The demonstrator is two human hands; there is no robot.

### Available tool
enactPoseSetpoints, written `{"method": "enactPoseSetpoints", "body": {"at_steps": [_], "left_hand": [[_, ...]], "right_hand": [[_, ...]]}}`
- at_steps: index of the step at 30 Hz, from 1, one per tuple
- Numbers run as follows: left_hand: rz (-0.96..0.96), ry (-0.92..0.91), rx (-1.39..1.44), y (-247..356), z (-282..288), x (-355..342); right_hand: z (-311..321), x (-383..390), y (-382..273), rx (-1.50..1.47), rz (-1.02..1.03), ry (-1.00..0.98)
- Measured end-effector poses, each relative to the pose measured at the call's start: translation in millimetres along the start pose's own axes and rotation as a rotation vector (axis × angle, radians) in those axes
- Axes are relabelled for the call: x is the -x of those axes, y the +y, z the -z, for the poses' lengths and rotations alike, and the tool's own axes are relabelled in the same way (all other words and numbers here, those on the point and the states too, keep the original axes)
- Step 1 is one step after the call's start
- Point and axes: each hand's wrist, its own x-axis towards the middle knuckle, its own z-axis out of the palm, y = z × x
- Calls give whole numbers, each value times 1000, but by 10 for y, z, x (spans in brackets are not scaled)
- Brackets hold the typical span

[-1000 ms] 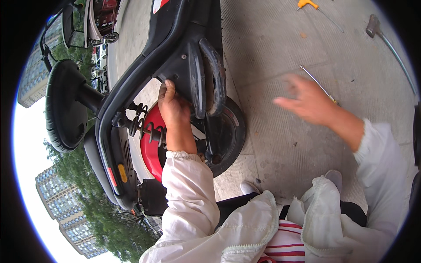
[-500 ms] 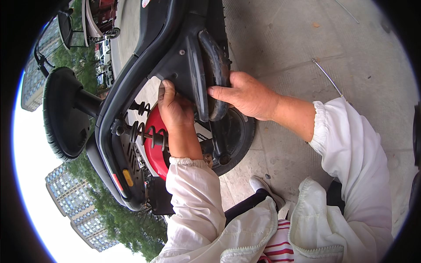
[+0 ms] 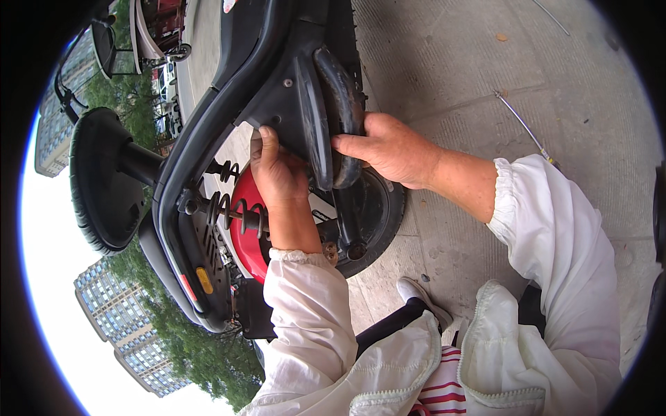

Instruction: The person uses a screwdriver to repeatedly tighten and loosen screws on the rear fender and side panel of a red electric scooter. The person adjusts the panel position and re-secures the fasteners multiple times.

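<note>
A black electric scooter (image 3: 208, 118) fills the left and middle of the view, its rear wheel (image 3: 385, 222) showing with a red panel (image 3: 246, 253) and a coil-spring shock (image 3: 220, 208). My left hand (image 3: 277, 173) grips the lower edge of a black triangular side panel (image 3: 281, 104), thumb up on it, other fingers hidden behind. Just right of it, my right hand (image 3: 395, 152) is closed on a scuffed, curved black bar (image 3: 336, 83) alongside that panel, thumb reaching across it.
A metal rod tool (image 3: 520, 121) lies on the paved ground (image 3: 458, 69) at right, another thin rod (image 3: 551, 17) farther up. My shoe (image 3: 409, 291) is below the wheel. A round black seat (image 3: 100, 177), parked vehicles (image 3: 163, 90), trees and tall buildings (image 3: 111, 305) show at left.
My right hand has moved left from over the ground onto the curved bar and closed on it. My left hand stays at the panel's edge. The view has shifted slightly.
</note>
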Motion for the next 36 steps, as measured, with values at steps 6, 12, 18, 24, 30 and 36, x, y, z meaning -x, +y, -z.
{"method": "enactPoseSetpoints", "body": {"at_steps": [6,12,18,24,30,36], "left_hand": [[85,-18,40,14,40,44],[192,5,-1,121,33,58],[173,119,-183,96,37,86],[95,128,-215,67,-38,215],[108,71,-174,64,29,229],[89,40,-146,57,-3,251]], "right_hand": [[-98,37,-76,207,-27,66],[-155,44,-79,287,31,207],[-87,-6,17,299,98,207],[-95,27,-23,340,95,212],[-127,42,-63,261,-5,184],[-190,94,-211,176,61,49]]}}
